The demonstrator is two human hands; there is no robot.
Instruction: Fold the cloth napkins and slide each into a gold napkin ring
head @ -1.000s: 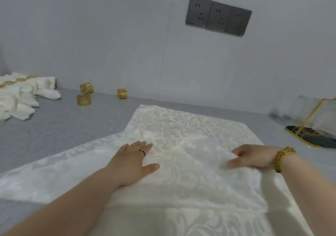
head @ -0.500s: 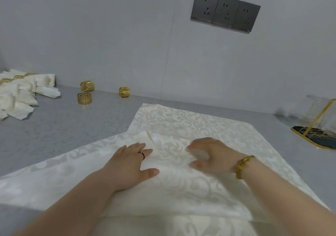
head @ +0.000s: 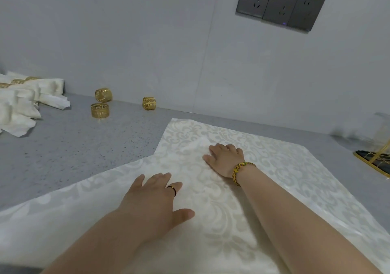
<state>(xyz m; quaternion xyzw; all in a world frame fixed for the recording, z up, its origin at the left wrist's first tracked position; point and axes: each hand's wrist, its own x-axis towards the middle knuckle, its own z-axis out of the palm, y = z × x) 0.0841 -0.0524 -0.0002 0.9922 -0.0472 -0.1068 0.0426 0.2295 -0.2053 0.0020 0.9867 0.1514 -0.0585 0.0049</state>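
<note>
Right hand [head: 226, 159] has slid farther, pressing flat on the napkin [head: 285, 168].

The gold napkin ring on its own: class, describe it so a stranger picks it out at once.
Where the grey wall meets the counter, left of the dark sockets, sits the lone ring. It stands well right of a close pair: one tilted ring, one upright ring.

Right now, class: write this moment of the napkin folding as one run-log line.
left hand: flat on napkin | right hand: flat on napkin | gold rings: three loose near wall | ring fitted: no
</note>
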